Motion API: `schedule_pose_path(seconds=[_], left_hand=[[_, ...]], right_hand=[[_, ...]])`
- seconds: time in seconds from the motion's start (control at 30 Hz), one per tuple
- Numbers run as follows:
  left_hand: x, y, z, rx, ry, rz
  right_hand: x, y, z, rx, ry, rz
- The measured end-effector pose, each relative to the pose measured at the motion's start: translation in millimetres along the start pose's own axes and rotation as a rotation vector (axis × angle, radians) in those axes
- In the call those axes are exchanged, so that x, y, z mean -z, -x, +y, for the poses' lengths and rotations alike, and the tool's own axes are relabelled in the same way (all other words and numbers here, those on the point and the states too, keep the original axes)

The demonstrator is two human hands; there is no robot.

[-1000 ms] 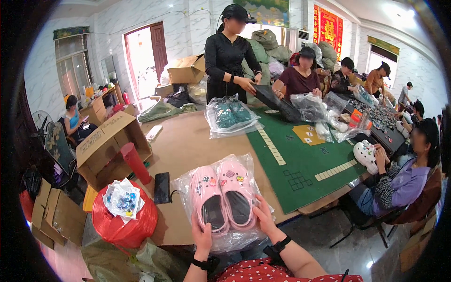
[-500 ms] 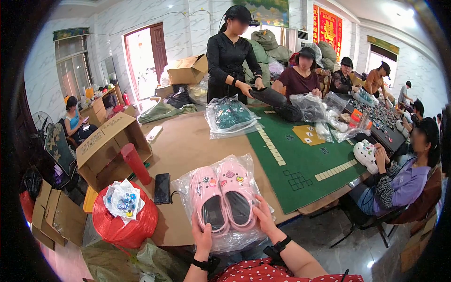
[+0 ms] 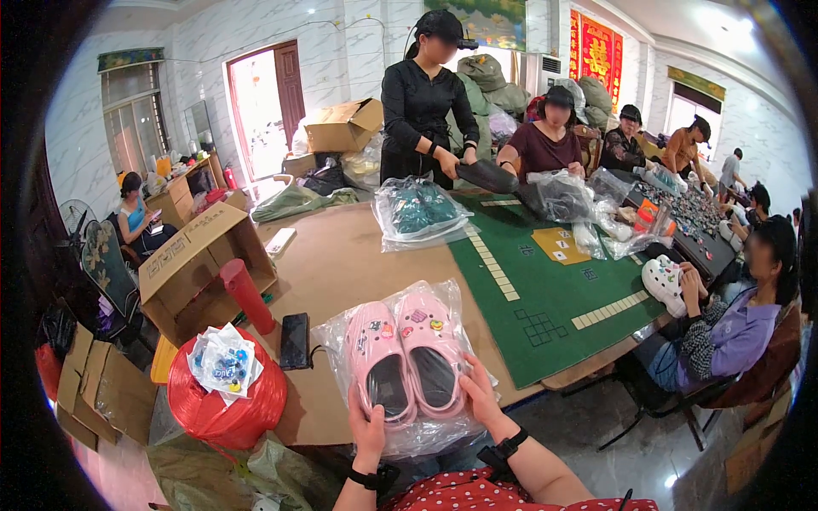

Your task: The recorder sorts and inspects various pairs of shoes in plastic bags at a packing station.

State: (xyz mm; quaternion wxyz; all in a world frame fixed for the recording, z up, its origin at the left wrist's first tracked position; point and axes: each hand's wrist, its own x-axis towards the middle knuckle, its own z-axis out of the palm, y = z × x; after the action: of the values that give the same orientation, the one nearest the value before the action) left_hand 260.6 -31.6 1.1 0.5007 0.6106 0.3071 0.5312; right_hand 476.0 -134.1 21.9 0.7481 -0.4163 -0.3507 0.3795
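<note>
A pair of pink clogs with colourful charms on the toes lies side by side, toes pointing away from me. Beneath them is a clear plastic bag, spread on the brown table. At the heel of the left clog, my left hand grips the outer side, thumb on the rim. My right hand holds the heel of the other clog from its outer side. The undersides of the clogs and some of my fingertips are hidden.
Left of the bag lie a black phone, a red cylinder, a red twine roll and an open carton. Beyond sits a bagged green pair. A green mat covers the right side, where co-workers handle shoes.
My hands and the pink clogs stay in place. Across the table, the standing person in black has shifted slightly right with a dark shoe.
</note>
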Motion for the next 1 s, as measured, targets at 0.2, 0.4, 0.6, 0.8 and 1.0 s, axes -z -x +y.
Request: schedule_pose_path(seconds=[0.2,0.4,0.6,0.8,1.0], left_hand=[[1,0,-2,-0.017,-0.022,-0.003],[1,0,-6,0.001,0.005,0.006],[-1,1,-1,-0.002,-0.007,0.018],[0,0,-1,-0.016,-0.007,0.003],[0,0,-3,-0.009,0.015,0.011]], right_hand=[[0,1,-1,-0.008,-0.001,0.003],[3,0,2,-0.006,0.021,0.0],[2,0,1,-0.005,0.016,0.0],[0,1,-2,-0.001,0.029,0.002],[-2,1,-4,-0.005,0.021,0.005]])
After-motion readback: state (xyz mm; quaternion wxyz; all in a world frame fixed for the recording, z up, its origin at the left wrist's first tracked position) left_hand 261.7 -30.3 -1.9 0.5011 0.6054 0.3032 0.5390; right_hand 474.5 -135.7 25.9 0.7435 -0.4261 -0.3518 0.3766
